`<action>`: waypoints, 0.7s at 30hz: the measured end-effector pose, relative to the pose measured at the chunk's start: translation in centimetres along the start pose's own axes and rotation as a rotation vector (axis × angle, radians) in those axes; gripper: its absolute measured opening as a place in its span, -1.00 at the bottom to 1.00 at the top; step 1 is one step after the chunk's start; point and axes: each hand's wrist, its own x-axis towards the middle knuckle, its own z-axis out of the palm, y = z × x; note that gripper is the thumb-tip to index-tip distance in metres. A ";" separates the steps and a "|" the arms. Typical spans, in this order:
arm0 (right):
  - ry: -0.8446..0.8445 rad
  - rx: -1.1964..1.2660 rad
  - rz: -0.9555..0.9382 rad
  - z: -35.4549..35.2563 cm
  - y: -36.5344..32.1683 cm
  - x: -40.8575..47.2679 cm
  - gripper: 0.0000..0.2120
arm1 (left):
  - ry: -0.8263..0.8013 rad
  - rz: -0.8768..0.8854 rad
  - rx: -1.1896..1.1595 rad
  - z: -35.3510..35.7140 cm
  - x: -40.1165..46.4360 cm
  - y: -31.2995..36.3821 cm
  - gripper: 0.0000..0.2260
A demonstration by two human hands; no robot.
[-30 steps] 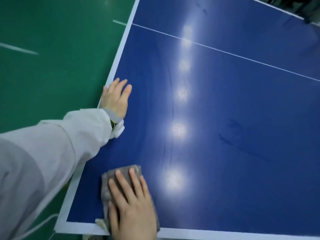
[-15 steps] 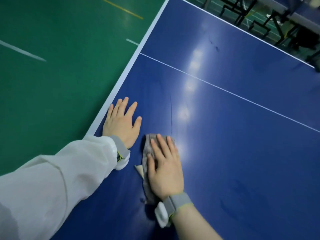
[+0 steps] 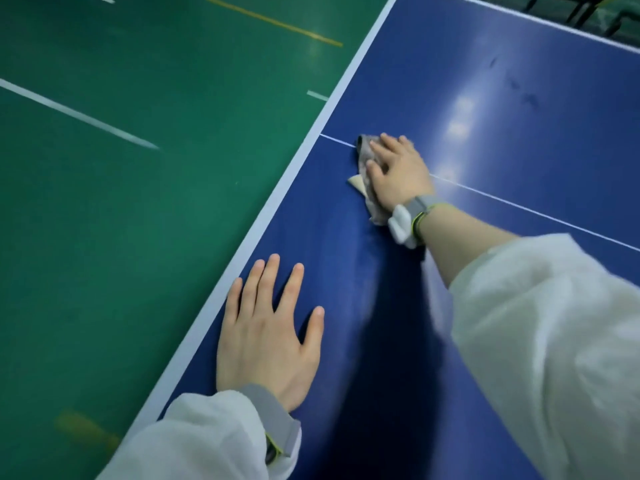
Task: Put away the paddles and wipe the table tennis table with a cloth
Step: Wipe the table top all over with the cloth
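The blue table tennis table (image 3: 502, 98) fills the right half of the view, with a white edge stripe along its left side. My right hand (image 3: 398, 171) presses flat on a grey cloth (image 3: 364, 154), far out on the table where the white centre line meets the left edge. Most of the cloth is hidden under the palm; a pale corner sticks out on the left. My left hand (image 3: 266, 330) rests flat, fingers spread, on the table near its left edge, closer to me. No paddles are in view.
Green sports floor (image 3: 138, 168) with white and yellow lines lies left of the table. Dark metal frames (image 3: 581, 8) stand beyond the far edge at the top right. A few dark smudges (image 3: 519, 88) mark the far part of the table.
My right hand has pushed the cloth forward along the table, from beside the left hand out to the centre line. The left hand has stayed flat near the edge.
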 end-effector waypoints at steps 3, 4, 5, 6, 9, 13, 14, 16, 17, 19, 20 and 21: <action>-0.021 0.012 -0.003 -0.6 0.2 0.1 -0.55 | -0.006 0.002 -0.004 0.0 -0.1 0.2 -0.42; -0.023 0.024 0.002 -0.9 0.3 -0.6 -0.55 | -0.009 0.001 -0.013 -0.1 -0.1 0.3 -0.42; -0.019 0.033 0.010 -1.3 0.4 -1.8 -0.55 | -0.006 0.003 -0.014 -0.2 -0.2 0.4 -0.41; -0.008 0.042 0.013 -1.4 0.3 -3.0 -0.55 | -0.003 0.003 -0.012 -0.2 -0.2 0.4 -0.41; 0.002 0.068 0.034 -1.7 0.3 -9.5 -0.55 | -0.006 0.002 -0.033 -0.4 -0.8 0.5 -0.40; 0.025 0.069 0.071 -1.7 -1.4 -20.6 -0.55 | -0.014 0.029 -0.086 -0.8 -1.4 0.0 -0.41; 0.037 0.075 0.074 -1.3 -1.8 -22.1 -0.55 | -0.019 0.026 -0.138 -0.6 -0.1 -0.1 -0.42; 0.058 0.083 0.104 -1.1 -3.6 -28.3 -0.54 | -0.034 0.058 -0.346 -1.2 0.0 -0.8 -0.46; 0.068 0.086 0.115 -0.8 -4.7 -31.3 -0.53 | -0.045 0.094 -0.466 -1.7 0.1 -1.2 -0.48; 0.082 0.095 0.147 -0.4 -7.5 -37.9 -0.53 | -0.095 0.158 -0.654 -2.4 -1.1 -2.3 -0.50; 0.084 0.100 0.164 -0.1 -9.2 -41.4 -0.53 | -0.131 0.169 -0.685 -2.6 -2.4 -3.1 -0.50; 0.086 0.099 0.176 0.2 -11.0 -44.4 -0.53 | -0.163 0.163 -0.695 -2.6 -3.8 -3.8 -0.49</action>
